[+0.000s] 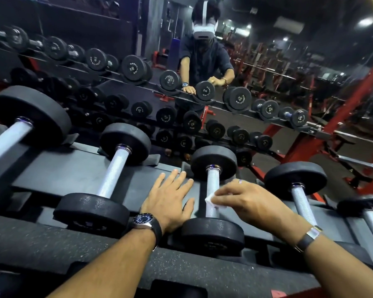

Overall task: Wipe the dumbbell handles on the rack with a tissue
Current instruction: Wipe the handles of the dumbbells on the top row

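Note:
Several black dumbbells with silver knurled handles lie across the dark rack (58, 171). My right hand (248, 201) grips a white tissue (212, 200) and presses it around the handle (212, 179) of the middle dumbbell (213, 233). My left hand (170, 201) lies flat with fingers spread on the rack shelf just left of that dumbbell, holding nothing. It wears a dark watch; the right wrist has a band. A dumbbell (114, 168) sits to the left and another (297, 190) to the right.
A mirror behind the rack reflects me in a white headset (204, 29), the rack's rows of dumbbells and a gym with red frames (336, 117). A larger dumbbell (19, 125) lies at far left. A padded ledge (52, 244) runs along the rack's near edge.

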Tool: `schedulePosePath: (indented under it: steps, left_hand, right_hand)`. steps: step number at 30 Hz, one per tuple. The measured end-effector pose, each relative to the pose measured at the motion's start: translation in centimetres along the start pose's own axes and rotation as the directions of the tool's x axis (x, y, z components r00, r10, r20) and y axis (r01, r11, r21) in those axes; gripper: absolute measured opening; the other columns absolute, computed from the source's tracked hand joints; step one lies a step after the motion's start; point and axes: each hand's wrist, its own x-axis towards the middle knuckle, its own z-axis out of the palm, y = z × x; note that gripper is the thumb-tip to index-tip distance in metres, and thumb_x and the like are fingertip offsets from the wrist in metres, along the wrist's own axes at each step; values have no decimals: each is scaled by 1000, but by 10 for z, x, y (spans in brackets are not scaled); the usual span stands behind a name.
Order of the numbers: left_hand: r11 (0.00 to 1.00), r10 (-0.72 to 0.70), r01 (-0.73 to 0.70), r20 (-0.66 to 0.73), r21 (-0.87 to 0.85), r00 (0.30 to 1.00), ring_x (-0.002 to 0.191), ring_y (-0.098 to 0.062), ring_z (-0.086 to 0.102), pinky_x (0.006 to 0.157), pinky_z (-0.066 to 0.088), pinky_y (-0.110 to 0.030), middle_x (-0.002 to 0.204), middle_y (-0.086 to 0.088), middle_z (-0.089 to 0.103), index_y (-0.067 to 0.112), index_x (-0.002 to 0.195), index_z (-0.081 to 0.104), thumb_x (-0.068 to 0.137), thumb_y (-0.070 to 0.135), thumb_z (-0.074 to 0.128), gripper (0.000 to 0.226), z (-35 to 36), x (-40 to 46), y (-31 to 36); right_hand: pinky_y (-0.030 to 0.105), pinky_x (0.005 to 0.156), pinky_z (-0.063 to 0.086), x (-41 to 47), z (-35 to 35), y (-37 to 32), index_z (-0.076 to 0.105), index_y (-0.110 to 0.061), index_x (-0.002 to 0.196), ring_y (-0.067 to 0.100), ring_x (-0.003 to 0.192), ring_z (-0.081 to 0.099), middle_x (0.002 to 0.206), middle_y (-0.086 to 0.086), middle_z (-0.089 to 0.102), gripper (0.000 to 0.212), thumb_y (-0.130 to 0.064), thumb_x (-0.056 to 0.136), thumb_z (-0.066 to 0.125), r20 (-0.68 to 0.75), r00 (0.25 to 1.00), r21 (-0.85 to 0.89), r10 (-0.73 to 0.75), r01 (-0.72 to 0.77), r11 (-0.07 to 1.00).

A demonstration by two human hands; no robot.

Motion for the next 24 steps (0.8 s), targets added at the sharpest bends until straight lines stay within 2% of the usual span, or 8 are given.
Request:
schedulePosePath:
  steps: [3, 5, 7, 10, 13, 15, 20, 24]
  left_hand:
    - [1000, 1, -1, -7, 10, 1000, 149, -21, 26, 122, 18, -47, 157, -2, 40, 25, 147, 46, 91, 53, 27, 65, 1, 0, 0]
    - [1000, -1, 1, -8, 14, 1000, 149, -21, 27, 122, 18, -47, 156, -3, 41, 25, 147, 48, 91, 53, 27, 65, 1, 0, -1]
    - [1000, 4, -4, -2, 15, 1000, 149, -21, 27, 122, 19, -48, 156, -3, 41, 25, 147, 48, 91, 53, 27, 66, 2, 0, -1]
    - [1000, 1, -1, -10, 20, 1000, 148, -21, 28, 121, 21, -48, 155, -2, 42, 24, 146, 49, 91, 53, 27, 66, 1, 0, -1]
    - [1000, 4, -4, 7, 0, 1000, 152, -18, 18, 123, 12, -45, 160, 0, 32, 26, 151, 41, 91, 55, 21, 70, -2, -1, 0]
    - [1000, 8, -8, 6, -9, 1000, 152, -17, 15, 124, 9, -44, 162, 0, 29, 26, 153, 38, 90, 55, 17, 72, -4, -1, 1]
    - [1000, 2, -2, -2, 16, 1000, 149, -21, 28, 121, 20, -47, 156, -2, 41, 23, 146, 49, 90, 53, 24, 68, -4, 0, 2]
    - [1000, 4, -4, -3, 24, 1000, 146, -22, 33, 119, 26, -49, 153, -3, 45, 22, 144, 52, 90, 52, 27, 67, -4, 0, 2]
  right_hand:
    - [25, 69, 54, 6, -5, -9, 77, -27, 99, 12, 84, 64, 100, -9, 71, 37, 1, 78, 67, 94, 995, 93, 9, -18, 996]
    - [25, 72, 54, 10, -12, -12, 78, -28, 98, 9, 87, 65, 100, -9, 71, 35, 0, 78, 70, 186, 982, 173, -31, -2, 985]
    - [27, 74, 55, 14, -14, -5, 78, -25, 97, 10, 88, 67, 99, -8, 71, 32, 1, 79, 71, 182, 983, 179, 3, -36, 983]
    - [33, 76, 56, 22, -5, 4, 77, -21, 97, 20, 89, 67, 98, -4, 69, 29, 0, 81, 66, 50, 982, 97, 185, -189, 977]
    - [40, 79, 54, 33, 2, 5, 74, -20, 102, 26, 96, 63, 103, 0, 64, 31, -5, 82, 56, -36, 907, 67, 420, -417, 906]
    - [40, 79, 53, 40, 4, 3, 74, -23, 107, 28, 95, 62, 104, 1, 62, 33, -11, 83, 53, -35, 868, 74, 495, -492, 867]
    - [40, 76, 53, 45, -1, -7, 75, -20, 98, 27, 88, 60, 94, 3, 58, 30, -8, 83, 53, 54, 863, 58, 502, -504, 862]
    - [32, 82, 52, 36, -11, -17, 77, -28, 104, 18, 93, 62, 97, -2, 64, 33, -7, 85, 61, 155, 863, 87, 480, -496, 864]
